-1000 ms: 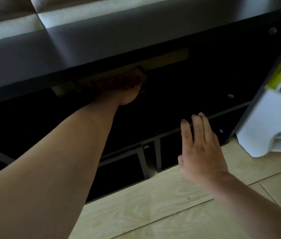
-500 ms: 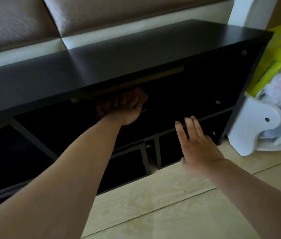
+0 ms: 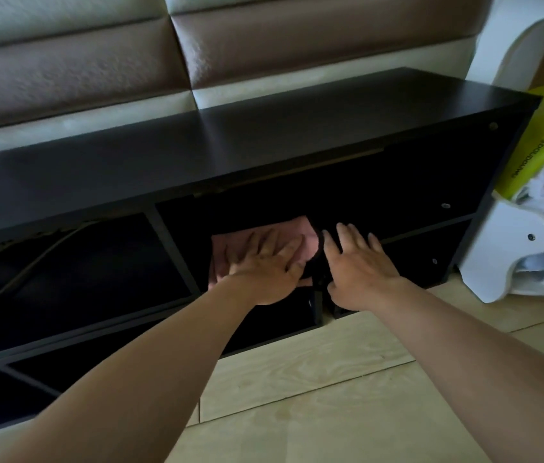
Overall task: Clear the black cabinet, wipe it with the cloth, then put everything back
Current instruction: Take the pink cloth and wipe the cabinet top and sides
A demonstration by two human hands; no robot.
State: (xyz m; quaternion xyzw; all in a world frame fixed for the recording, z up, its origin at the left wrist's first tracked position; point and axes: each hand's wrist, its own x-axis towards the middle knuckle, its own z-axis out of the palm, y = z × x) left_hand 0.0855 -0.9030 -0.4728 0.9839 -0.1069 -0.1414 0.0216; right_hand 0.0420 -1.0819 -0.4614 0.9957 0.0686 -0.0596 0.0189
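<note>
Head view, centre of frame: the left hand (image 3: pixel 263 272) lies flat with straight fingers, pressing the pink cloth (image 3: pixel 230 243) down inside the middle of the cabinet (image 3: pixel 297 128). The right hand (image 3: pixel 357 272), just right of the cloth, is spread open and holds nothing. Wiping looks to be the step in hand. The next move probably calls for sweeping the cloth sideways under even pressure.

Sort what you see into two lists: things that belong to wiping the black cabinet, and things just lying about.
Job: black cabinet; pink cloth; left hand, pressing flat on the cloth; right hand, open beside it.
Lying about: yellow bag; white plastic piece; padded panels behind.
</note>
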